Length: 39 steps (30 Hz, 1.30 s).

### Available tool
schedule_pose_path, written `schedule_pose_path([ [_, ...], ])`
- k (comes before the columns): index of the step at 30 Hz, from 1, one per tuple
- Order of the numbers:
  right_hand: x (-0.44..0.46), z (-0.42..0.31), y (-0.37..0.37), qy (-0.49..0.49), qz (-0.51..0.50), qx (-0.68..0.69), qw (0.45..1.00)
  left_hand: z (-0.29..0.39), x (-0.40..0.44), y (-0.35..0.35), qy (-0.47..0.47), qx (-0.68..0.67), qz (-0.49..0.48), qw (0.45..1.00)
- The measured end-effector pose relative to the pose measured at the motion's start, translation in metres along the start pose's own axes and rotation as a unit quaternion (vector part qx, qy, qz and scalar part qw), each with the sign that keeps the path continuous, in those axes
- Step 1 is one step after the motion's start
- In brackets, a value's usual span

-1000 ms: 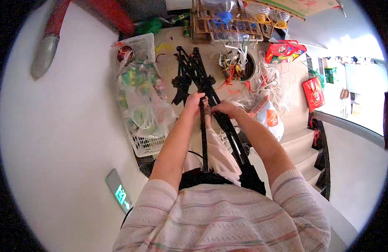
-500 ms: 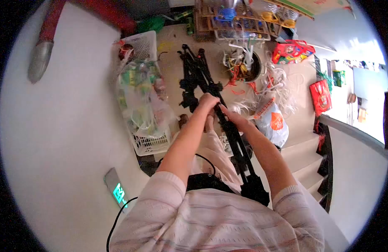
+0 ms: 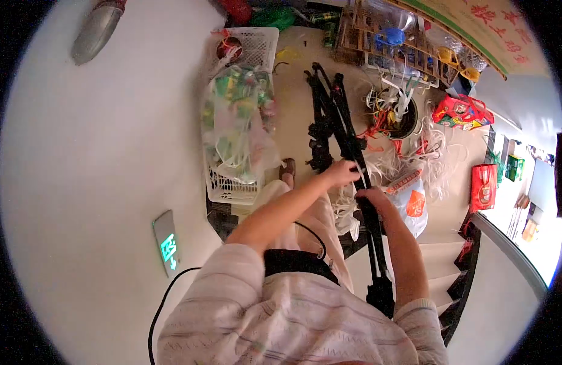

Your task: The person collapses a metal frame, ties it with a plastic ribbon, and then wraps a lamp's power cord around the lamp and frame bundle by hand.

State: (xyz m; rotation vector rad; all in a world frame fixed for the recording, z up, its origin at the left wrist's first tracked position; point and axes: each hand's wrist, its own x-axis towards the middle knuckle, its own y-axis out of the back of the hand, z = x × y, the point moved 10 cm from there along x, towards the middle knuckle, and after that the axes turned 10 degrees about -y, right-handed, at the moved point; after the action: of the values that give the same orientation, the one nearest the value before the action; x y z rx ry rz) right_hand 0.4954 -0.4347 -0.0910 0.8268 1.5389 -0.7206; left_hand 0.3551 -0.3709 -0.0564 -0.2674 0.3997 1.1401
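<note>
A long, black folded frame [image 3: 339,115] of thin tubes, something like a folded tripod, slants down in front of me. Its far end spreads into several bars near the floor. The wide near end [image 3: 380,295] rests close to my right hip. My left hand [image 3: 341,174] is closed on the tubes around the middle. Just nearer to me, my right hand [image 3: 373,198] wraps the same frame from the right side, with its fingers partly hidden.
Left of my feet stands a white plastic crate [image 3: 232,186] with bagged bottles [image 3: 238,115]. A pot with straps [image 3: 402,118], a white bag [image 3: 410,204] and a red bag [image 3: 454,112] lie right. Stairs [image 3: 436,261] descend at right; a lit exit sign [image 3: 166,244] is on the left wall.
The view has turned, so the crate, frame and bags sit further right. My left hand has shifted along the frame toward my right hand, and both hands keep hold of it.
</note>
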Motion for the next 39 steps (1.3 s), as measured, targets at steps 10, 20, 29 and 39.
schedule_pose_path([
  [10, -0.074, 0.094, 0.055, -0.020, 0.019, -0.111, 0.993, -0.081, -0.116, 0.092, 0.182, -0.162, -0.033, 0.969],
  [20, -0.086, 0.078, 0.092, 0.209, -0.125, -0.307, 0.920, -0.171, -0.119, 0.233, 0.246, -0.188, 0.252, 0.917],
  [29, -0.092, 0.093, 0.139, -0.174, -0.061, -0.081, 0.980, -0.207, -0.003, 0.303, 0.241, -0.062, 0.247, 0.936],
  [39, -0.098, 0.093, 0.119, -0.261, -0.019, -0.084, 0.961, -0.181, 0.139, 0.434, 0.157, 0.371, 0.198, 0.893],
])
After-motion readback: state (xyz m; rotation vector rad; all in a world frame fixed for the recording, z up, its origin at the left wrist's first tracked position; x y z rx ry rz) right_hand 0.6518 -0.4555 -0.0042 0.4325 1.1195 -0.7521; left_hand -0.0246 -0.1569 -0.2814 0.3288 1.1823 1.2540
